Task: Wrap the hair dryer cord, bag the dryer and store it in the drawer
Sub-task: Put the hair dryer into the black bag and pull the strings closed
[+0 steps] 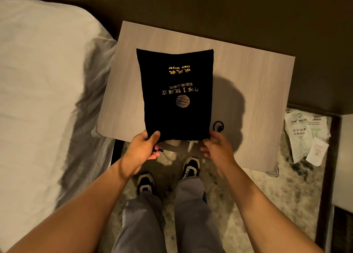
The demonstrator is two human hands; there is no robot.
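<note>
A black cloth bag (176, 92) with gold "Hair Dryer" lettering lies flat over the light wooden nightstand (248, 84), its mouth toward me. My left hand (145, 147) pinches the bag's near left corner. My right hand (217, 147) grips the near right corner. A loop of black drawstring (218, 126) curls out beside my right hand. Pale parts of something, perhaps the dryer, (183, 144) peek out just below the bag's near edge; I cannot tell for sure, and its cord is hidden.
A bed with white sheets (42, 92) borders the nightstand on the left. A dark wall runs behind. Plastic packets and paper (307, 136) lie on the patterned floor at the right. My shoes (168, 174) stand below the nightstand's front edge.
</note>
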